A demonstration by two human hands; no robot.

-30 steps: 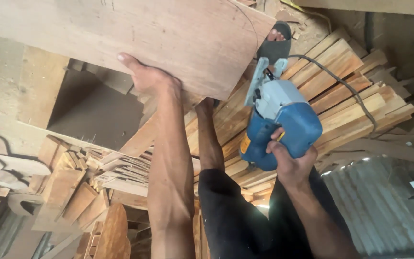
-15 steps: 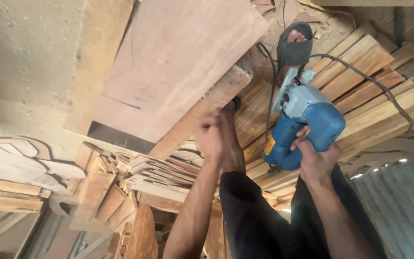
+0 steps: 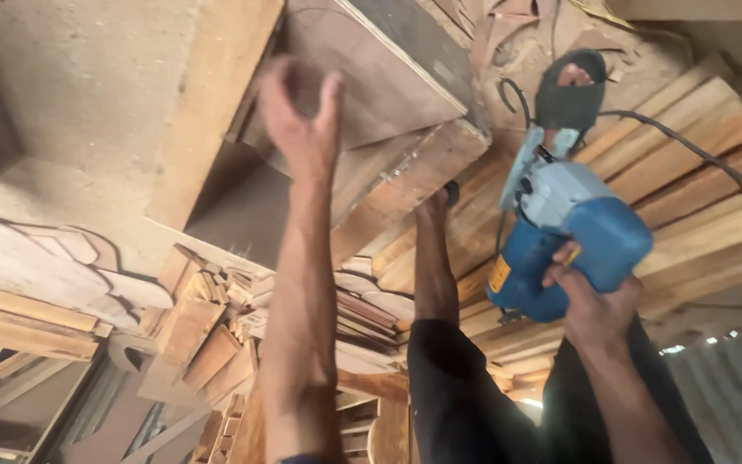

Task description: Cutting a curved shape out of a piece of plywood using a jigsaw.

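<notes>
At center frame, the left hand [image 3: 298, 107], fingers spread and blurred, presses against a wooden board [image 3: 380, 82] in the upper middle. At right, the right hand [image 3: 590, 305] clamps its fingers around a blue electric saw [image 3: 568, 232] above stacked planks [image 3: 697, 172].

Lots of wood scraps [image 3: 208, 335] lie in a heap. Long planks [image 3: 697, 172] lie side by side. Sawdust [image 3: 526, 43] covers the floor.

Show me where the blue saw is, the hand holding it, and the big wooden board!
blue power saw [image 3: 590, 236]: head view, on its blue body.
right hand [image 3: 590, 305]: head view, on the knuckles gripping the saw.
wooden board [image 3: 380, 86]: head view, on its flat face.
</notes>
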